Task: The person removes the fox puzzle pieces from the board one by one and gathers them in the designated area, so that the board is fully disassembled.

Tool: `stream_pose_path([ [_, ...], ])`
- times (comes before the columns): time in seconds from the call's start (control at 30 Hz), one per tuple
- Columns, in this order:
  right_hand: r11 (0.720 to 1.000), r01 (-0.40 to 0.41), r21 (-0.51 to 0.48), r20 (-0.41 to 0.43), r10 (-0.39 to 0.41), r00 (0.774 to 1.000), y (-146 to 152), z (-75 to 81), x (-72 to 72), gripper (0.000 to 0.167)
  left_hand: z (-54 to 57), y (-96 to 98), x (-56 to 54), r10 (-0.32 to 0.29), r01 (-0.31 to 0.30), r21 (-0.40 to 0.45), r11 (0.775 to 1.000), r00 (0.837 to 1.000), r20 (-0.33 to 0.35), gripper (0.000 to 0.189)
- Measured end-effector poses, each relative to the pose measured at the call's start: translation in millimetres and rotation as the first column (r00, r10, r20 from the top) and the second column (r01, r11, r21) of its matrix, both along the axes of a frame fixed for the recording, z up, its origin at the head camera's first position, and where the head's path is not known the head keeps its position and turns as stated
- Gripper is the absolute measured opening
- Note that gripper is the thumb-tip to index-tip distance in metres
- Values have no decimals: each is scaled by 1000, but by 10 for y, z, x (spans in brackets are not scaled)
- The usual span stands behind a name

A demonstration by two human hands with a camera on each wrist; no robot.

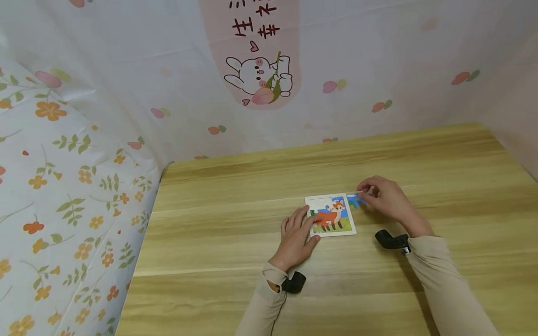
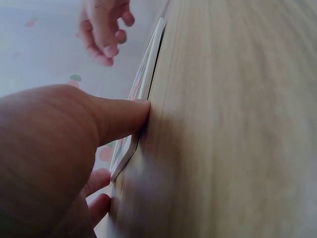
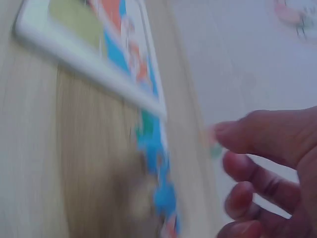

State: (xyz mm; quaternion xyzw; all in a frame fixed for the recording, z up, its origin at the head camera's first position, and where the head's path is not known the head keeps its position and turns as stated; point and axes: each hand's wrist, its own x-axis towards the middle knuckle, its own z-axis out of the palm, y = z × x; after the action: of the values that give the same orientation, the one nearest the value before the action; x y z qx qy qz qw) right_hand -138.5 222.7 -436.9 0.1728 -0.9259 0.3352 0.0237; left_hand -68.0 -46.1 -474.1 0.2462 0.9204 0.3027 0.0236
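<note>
A small jigsaw puzzle [image 1: 336, 221] of an orange fox, in a white frame [image 1: 351, 214], lies flat on the table. Its picture has a bare white patch at the upper left. My left hand [image 1: 294, 238] rests at the frame's left side, index finger reaching over the picture and thumb [image 2: 121, 119] against the near edge. Just right of the frame lie loose blue puzzle pieces [image 3: 166, 196], blurred in the right wrist view. Above them my right hand [image 1: 386, 198] hovers with fingers loosely bent and nothing between thumb and fingertips [image 3: 240, 193].
The wood-grain table [image 1: 218, 233] runs up to a pale printed cloth [image 1: 357, 46] with a rabbit drawing at the back. A flowered cloth [image 1: 80, 196] hangs along the left. Black wrist-worn devices [image 1: 392, 240] sit at both cuffs.
</note>
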Motion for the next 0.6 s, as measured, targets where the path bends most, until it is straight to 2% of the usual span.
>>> stream_pose_path([
  [0.13,993,-111,48,47,108,993,-194,48,-20,13,6,-1,-1,2,-2,-1,1000,1000,13,42],
  [0.3,974,-182,133,99,170,980,-337,4,-46,21,-12,-2,-14,0,0,4,1000,1000,9,42],
  [0.6,965,-184,185,99,168,981,-429,-13,-31,24,-29,-10,-2,-2,1,7,1000,1000,14,42],
])
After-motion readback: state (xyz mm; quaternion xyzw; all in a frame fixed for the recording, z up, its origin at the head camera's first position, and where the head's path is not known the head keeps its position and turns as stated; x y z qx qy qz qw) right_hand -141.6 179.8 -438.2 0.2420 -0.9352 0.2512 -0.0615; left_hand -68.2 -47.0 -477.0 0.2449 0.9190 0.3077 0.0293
